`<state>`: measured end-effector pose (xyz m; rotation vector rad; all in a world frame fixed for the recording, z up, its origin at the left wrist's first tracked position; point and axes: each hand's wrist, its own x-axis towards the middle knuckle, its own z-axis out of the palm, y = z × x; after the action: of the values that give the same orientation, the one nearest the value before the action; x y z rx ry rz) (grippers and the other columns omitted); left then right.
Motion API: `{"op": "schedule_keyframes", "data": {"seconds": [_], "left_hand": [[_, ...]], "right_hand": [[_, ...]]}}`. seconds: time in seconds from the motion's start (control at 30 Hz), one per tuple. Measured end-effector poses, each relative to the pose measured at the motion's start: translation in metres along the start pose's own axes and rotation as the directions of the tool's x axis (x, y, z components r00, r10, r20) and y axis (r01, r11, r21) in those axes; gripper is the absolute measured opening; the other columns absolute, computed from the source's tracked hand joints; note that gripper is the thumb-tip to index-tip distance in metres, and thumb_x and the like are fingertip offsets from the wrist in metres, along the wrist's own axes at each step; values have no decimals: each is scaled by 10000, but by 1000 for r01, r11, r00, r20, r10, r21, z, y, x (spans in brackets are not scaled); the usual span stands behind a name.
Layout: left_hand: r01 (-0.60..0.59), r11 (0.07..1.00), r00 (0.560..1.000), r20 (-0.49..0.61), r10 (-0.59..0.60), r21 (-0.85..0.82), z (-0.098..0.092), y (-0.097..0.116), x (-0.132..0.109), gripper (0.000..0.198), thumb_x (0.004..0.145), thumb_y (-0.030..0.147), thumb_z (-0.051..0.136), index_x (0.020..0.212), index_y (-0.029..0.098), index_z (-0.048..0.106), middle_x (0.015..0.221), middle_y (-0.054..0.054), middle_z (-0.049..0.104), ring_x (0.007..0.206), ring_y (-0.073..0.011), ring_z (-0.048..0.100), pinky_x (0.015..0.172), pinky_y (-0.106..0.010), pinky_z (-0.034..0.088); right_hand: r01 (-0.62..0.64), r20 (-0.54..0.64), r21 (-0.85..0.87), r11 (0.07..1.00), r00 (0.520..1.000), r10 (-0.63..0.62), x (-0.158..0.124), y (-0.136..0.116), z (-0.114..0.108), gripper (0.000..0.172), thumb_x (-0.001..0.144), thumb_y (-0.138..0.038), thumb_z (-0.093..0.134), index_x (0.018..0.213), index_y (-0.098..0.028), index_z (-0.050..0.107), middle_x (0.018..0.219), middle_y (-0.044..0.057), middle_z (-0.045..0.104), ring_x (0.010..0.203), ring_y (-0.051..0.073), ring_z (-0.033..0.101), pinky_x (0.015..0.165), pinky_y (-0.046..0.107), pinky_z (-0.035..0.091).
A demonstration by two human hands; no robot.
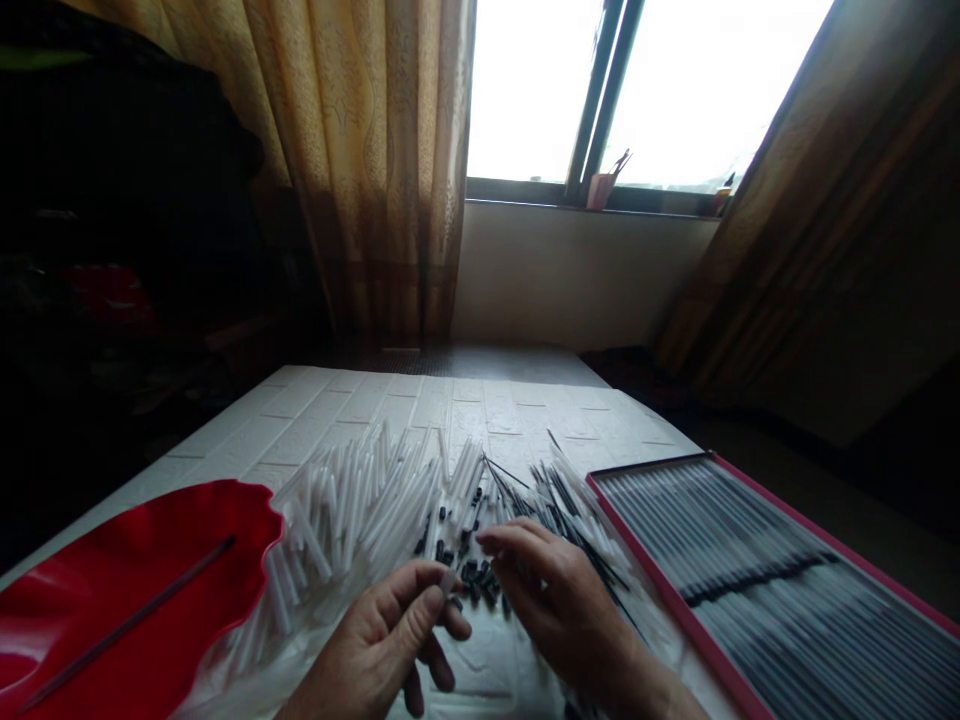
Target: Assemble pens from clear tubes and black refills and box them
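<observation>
Near the front of the table, my left hand (397, 630) pinches a translucent plastic tube (448, 580) between thumb and forefinger; most of the tube is hidden by the hand. My right hand (559, 595) hovers just to its right, fingers stretched and slightly bent, with nothing visible in them. Small black caps (474, 578) lie scattered between and beyond the two hands. Behind my left hand spreads a heap of clear plastic tubes (352, 510). Thin dark rods (559, 500) lie in a loose pile beyond my right hand.
On the left sits a red scalloped tray (247, 500) with one long thin pen-like stick (142, 620) in it. A pink-edged box (641, 540) at the right holds rows of similar sticks (750, 530). The white brick-patterned tabletop (480, 400) extends toward a window.
</observation>
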<state>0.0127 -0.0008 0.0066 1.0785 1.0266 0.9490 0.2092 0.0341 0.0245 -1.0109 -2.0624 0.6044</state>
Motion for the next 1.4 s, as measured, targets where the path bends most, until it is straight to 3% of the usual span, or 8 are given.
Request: {"op": "schedule_keyframes", "data": {"seconds": [0.1,0.23,0.67,1.0,1.13,1.23,1.33,1.4], "left_hand": [[5,1000,1000,-4,-6,-13,-1,2,0,552,735,670,656,1023,201,617,748,0,657,510,-119,637,361,-149,401],[-11,999,1000,-11,10,-51,0,3,-1,606,731,667,663,1150,236,587,714,22,640,457,-100,610,340,-142,376],[-7,998,1000,10,8,-59,-3,-4,1,574,737,683,640,1093,236,586,707,36,642,431,-71,595,332,-118,362],[-1,999,1000,8,2,-39,-1,-4,-1,603,730,690,643,1133,246,588,706,36,631,437,-74,585,340,-128,359],[8,1000,1000,24,-8,-10,-3,-4,0,581,743,689,629,1099,233,565,729,34,631,457,-80,592,344,-128,354],[3,1000,999,49,-4,21,-4,-3,0,550,748,693,617,1022,219,571,741,31,627,472,-78,588,354,-129,348],[-9,998,997,72,4,67,-3,-1,-2,533,754,684,619,1001,213,593,761,28,624,495,-71,582,380,-128,355],[-17,995,997,73,10,99,-3,0,-3,524,762,677,618,1003,212,611,780,21,628,515,-71,586,395,-128,361]], "right_hand": [[-93,76,-230,969,991,113,1,6,-6,201,858,-145,525,869,-217,712,849,42,677,734,169,651,652,257,463],[-72,210,-426,902,962,176,-1,4,-7,194,822,-135,585,799,-258,734,780,-1,660,684,151,638,613,235,406],[23,270,-567,823,950,159,-1,-2,0,216,747,-95,664,899,-248,674,862,2,658,764,179,626,624,257,387],[71,244,-601,796,965,99,-1,3,7,132,809,-95,620,765,-216,652,790,12,652,665,160,610,563,247,373],[-41,170,-401,915,978,119,-1,3,6,160,856,-121,529,829,-197,666,811,33,664,684,164,624,607,249,419],[-219,112,18,976,970,215,0,-1,4,171,877,-227,499,903,-179,661,784,39,676,688,167,627,635,263,461],[-373,179,433,821,928,327,2,-6,3,186,846,-298,532,908,-174,655,741,21,663,620,141,595,589,249,473],[-403,218,556,727,915,340,3,-11,4,154,806,-282,578,877,-173,660,725,8,648,602,125,574,580,238,470]]}}
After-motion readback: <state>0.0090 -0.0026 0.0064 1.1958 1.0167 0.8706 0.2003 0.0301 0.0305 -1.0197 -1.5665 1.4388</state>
